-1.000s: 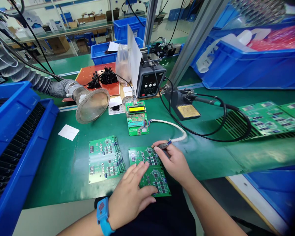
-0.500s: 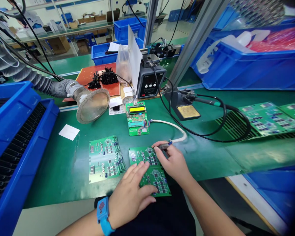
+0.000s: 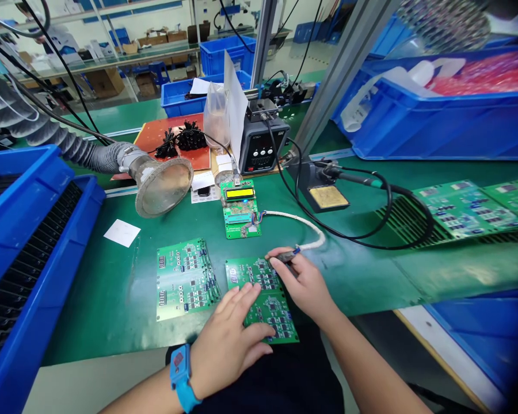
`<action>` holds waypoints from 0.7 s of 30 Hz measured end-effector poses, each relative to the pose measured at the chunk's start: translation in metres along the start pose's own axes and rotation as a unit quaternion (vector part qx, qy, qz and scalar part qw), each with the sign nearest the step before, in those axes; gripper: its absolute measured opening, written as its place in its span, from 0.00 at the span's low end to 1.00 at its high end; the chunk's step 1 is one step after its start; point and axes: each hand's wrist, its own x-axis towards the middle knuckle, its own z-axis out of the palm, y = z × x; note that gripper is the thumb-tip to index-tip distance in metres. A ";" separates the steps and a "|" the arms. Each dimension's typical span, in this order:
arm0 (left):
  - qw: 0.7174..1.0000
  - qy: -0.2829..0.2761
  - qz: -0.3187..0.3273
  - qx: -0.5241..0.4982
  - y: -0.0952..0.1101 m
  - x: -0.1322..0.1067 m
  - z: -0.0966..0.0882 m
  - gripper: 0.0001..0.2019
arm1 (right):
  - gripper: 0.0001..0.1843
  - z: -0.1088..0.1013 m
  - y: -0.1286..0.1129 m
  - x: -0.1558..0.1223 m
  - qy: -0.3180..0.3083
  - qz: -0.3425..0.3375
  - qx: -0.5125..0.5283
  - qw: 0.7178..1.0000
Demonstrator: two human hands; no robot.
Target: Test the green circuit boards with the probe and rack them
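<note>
My left hand, with a blue wristband, lies flat with fingers spread on a green circuit board at the bench's front edge. My right hand is closed around a small dark probe pressed to the board's far right corner. A white braided cable runs from the probe to a small tester board with a lit yellow display. A second green circuit board lies to the left, apart from both hands.
A fume-extractor funnel on a grey hose hangs at left. A soldering station and iron stand sit behind, black cable looping right. Blue bins flank the left; more boards lie at right. A white paper slip rests on the mat.
</note>
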 end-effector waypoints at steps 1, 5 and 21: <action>1.000 -0.001 0.000 0.003 0.000 0.000 0.000 0.10 | 0.10 0.000 0.000 0.000 0.001 0.001 0.000 1.000; 1.000 -0.005 0.000 0.017 0.001 0.000 -0.001 0.10 | 0.10 0.001 0.000 0.000 0.003 0.001 -0.002 1.000; 0.999 -0.030 -0.010 -0.009 0.001 0.002 -0.004 0.10 | 0.10 0.001 0.001 -0.001 0.006 -0.002 -0.006 1.000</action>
